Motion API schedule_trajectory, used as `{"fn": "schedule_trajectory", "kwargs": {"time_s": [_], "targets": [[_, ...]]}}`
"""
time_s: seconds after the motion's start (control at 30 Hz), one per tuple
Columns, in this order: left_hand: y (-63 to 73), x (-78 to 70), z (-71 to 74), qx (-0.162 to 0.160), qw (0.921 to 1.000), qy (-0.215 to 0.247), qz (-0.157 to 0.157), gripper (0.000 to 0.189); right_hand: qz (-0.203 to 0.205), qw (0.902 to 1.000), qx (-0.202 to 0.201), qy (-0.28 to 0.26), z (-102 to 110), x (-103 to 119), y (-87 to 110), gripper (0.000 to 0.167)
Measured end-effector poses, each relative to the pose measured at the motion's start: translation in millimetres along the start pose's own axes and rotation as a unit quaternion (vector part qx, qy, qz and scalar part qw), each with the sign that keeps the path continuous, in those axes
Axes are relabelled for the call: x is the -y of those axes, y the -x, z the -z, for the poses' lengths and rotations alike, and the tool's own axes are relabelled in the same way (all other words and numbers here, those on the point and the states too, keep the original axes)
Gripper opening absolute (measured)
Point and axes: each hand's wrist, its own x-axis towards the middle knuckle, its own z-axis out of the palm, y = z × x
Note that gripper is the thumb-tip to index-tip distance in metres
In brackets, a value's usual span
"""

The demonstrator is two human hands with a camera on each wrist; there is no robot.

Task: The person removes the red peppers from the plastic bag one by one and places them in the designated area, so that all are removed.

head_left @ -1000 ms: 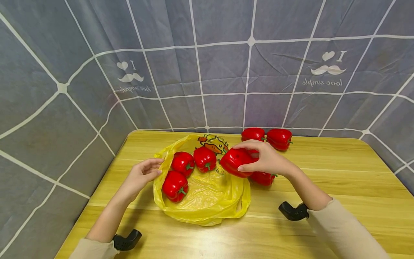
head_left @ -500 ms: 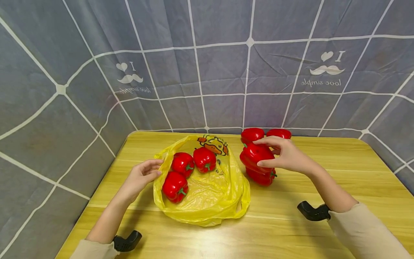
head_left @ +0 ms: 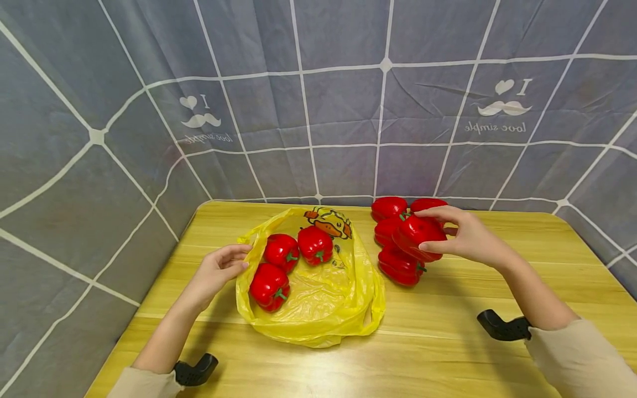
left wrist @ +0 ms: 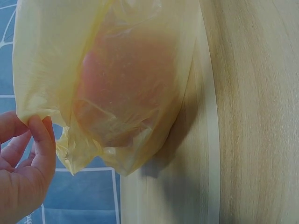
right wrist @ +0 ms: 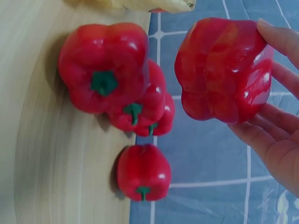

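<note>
A yellow plastic bag [head_left: 318,309] lies with its mouth spread wide, and my left hand [head_left: 211,273] pinches its left rim between thumb and fingers. Inside are three red bell peppers with green stems: one at the back [head_left: 315,245], one at the left [head_left: 281,251], and one nearer the front [head_left: 269,286]. My right hand [head_left: 465,237] grips another bell pepper [head_left: 418,236] above the table, right of the bag. In the right wrist view this held pepper [right wrist: 219,70] is raised clear of the others, its stem out of sight. Through the bag wall a reddish pepper shape [left wrist: 126,84] shows.
Several more red bell peppers stand right of the bag, among them a front one [head_left: 402,267] and a back one [head_left: 390,208]. The held pepper partly covers some. A grey curtain with white lines [head_left: 343,110] hangs behind the wooden table [head_left: 522,276].
My right hand has carried its bell pepper rightward, from over the bag's right edge to above the peppers on the table. My left hand and the bag have hardly moved.
</note>
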Motion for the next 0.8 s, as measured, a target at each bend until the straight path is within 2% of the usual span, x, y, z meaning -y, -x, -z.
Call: {"fn": "schedule_trajectory", "kwargs": {"time_s": [0.17,0.47,0.8], "targets": [[-0.2,0.8,-0.5,0.000,1.0000,-0.003,0.002,0.038,-0.009,0.9997,-0.006,-0.021,5.7,-5.8,4.8,0.053],[-0.5,-0.5,-0.4,0.003,1.0000,-0.002,0.004,0.039,-0.011,0.9996,-0.019,0.018,13.5,-22.9,16.4,0.054],[0.9,-1.2,0.2,0.000,1.0000,0.002,0.003,0.039,-0.041,0.9979,-0.017,0.048,15.0,-40.8,26.2,0.055]]}}
